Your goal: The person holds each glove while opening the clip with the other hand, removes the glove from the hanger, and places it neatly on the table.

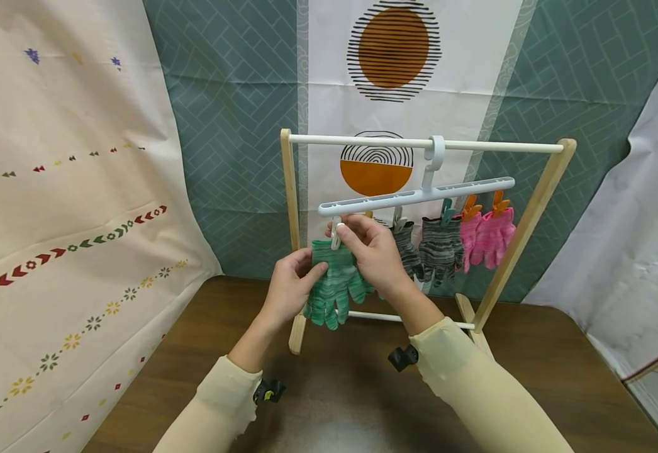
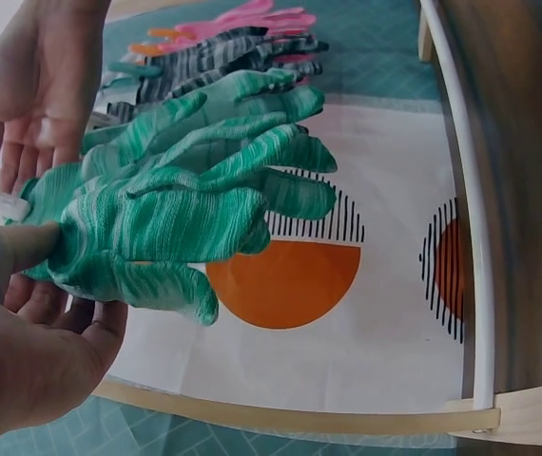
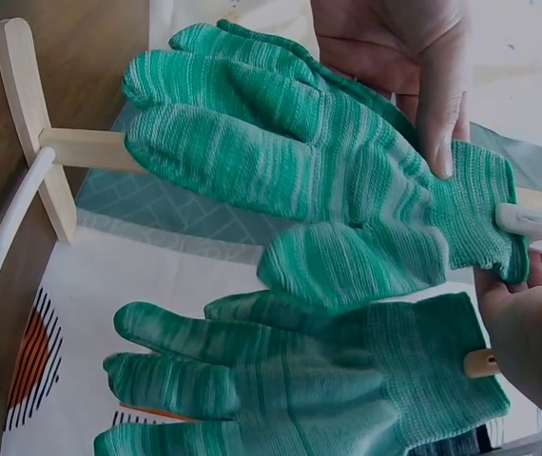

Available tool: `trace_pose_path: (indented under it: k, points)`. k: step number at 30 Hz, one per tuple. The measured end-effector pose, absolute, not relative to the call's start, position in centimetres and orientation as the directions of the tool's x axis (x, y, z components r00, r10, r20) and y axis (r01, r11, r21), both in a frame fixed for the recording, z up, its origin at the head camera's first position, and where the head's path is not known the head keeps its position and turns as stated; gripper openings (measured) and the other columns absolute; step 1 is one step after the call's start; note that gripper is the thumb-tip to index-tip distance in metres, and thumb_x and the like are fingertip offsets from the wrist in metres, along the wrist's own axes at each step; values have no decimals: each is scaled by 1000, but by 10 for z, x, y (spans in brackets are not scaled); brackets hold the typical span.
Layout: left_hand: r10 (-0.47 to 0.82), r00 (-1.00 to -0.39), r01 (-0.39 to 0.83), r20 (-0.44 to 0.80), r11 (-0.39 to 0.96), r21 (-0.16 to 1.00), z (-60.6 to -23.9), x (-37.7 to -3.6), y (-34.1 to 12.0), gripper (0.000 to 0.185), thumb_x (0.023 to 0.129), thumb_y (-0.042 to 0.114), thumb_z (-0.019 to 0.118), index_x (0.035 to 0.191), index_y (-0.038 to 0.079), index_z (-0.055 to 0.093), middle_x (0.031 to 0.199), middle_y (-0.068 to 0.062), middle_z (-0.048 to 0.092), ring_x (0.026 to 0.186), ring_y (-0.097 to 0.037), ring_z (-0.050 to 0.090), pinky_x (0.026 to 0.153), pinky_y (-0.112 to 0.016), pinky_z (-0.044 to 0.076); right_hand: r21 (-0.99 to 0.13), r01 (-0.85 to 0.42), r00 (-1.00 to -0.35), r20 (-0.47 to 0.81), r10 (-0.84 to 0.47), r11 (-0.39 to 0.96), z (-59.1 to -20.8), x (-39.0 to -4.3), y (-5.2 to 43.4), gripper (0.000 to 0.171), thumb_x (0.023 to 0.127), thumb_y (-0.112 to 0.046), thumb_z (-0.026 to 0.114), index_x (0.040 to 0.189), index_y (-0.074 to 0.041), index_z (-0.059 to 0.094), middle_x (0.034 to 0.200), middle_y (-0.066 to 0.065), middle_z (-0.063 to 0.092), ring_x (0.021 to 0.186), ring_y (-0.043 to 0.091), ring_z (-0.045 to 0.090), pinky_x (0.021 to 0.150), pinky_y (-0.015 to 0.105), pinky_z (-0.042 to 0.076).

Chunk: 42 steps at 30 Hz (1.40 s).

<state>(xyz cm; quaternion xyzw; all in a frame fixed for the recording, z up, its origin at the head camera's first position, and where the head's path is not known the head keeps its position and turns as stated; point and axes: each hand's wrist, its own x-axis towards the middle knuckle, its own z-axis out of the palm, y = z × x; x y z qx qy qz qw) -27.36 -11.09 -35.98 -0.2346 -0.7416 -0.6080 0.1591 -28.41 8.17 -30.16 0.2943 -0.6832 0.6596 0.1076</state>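
Observation:
A green striped knit glove [image 1: 331, 286] hangs fingers down below the left end of a white hanger [image 1: 374, 202]. My left hand [image 1: 288, 286] pinches the glove's side near the cuff, thumb in front and fingers behind. With thumb and fingers, my right hand [image 1: 379, 255] grips a white clothespin [image 1: 336, 234], whose tip sits over the cuff [image 3: 485, 214]. A second green glove [image 3: 300, 375] hangs close by, an orange-brown clip [image 3: 480, 363] at its cuff; my right hand mostly hides it in the head view.
Grey-black gloves [image 1: 441, 245] and pink gloves [image 1: 493, 239] hang farther right, on teal, grey and orange clips [image 1: 499, 202]. The tilted hanger hooks over the white top bar [image 1: 493, 146] of a wooden rack [image 1: 524, 239], which stands on a brown table [image 1: 329, 402].

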Motion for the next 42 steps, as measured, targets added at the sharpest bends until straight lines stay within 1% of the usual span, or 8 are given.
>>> trace_pose_path:
  k: [6,13,22,28,32,38,40,42]
  points:
    - [148,-842,538,518,165,827,-361,-275,-114,28,105,12,70,129,-1,71,110,-16,78,93,-28,75,77,-32,61,-841,-539,-810,535,-242,-54,-301,-284,81,33,111,-18,60,139,0,64,127,15,72,126,24,65,111,39,48]
    - [144,-850,525,506,183,831,-367,-273,-119,27,105,11,69,129,-1,71,111,-15,77,95,-27,74,79,-29,59,-841,-535,-805,537,-252,-82,-301,-283,80,32,111,-16,60,139,-2,64,127,13,73,125,24,67,112,38,48]
    - [108,-872,490,478,185,852,-376,-274,-131,27,105,13,70,129,-1,71,111,-16,77,95,-29,75,78,-30,61,-850,-524,-817,519,-253,-51,-303,-284,80,33,110,-18,61,140,-4,64,129,14,73,125,23,66,111,48,49]
    - [74,-873,486,482,208,849,-376,-273,-144,27,105,11,69,129,-2,70,112,-17,77,96,-28,74,79,-26,59,-845,-533,-811,524,-260,-39,-304,-283,79,34,111,-18,60,141,-5,63,129,15,71,123,22,65,110,55,48]
    - [44,-874,479,483,243,844,-377,-273,-154,28,105,10,69,130,-3,69,111,-17,76,95,-26,72,80,-23,56,-828,-558,-790,548,-275,-47,-304,-281,78,34,111,-17,60,142,-4,63,130,21,70,126,23,65,109,49,50]
    - [21,-875,474,484,250,845,-381,-274,-169,30,106,11,67,132,-5,67,115,-20,76,100,-26,73,82,-21,55,-817,-576,-782,563,-266,-37,-304,-282,77,34,110,-14,60,142,-4,63,132,20,70,124,24,66,104,40,54]
    - [13,-878,466,478,250,849,-381,-274,-173,30,106,11,67,132,-5,67,115,-21,75,100,-28,73,81,-22,56,-814,-580,-780,567,-264,-33,-303,-282,76,35,110,-13,60,143,-3,62,133,21,70,124,25,66,103,36,54]
    - [-2,-880,457,475,271,847,-382,-274,-177,30,106,11,67,132,-5,67,117,-21,75,104,-30,72,85,-25,56,-814,-580,-781,567,-262,-33,-303,-282,76,36,110,-12,61,144,-2,62,133,22,69,124,25,66,102,33,55]
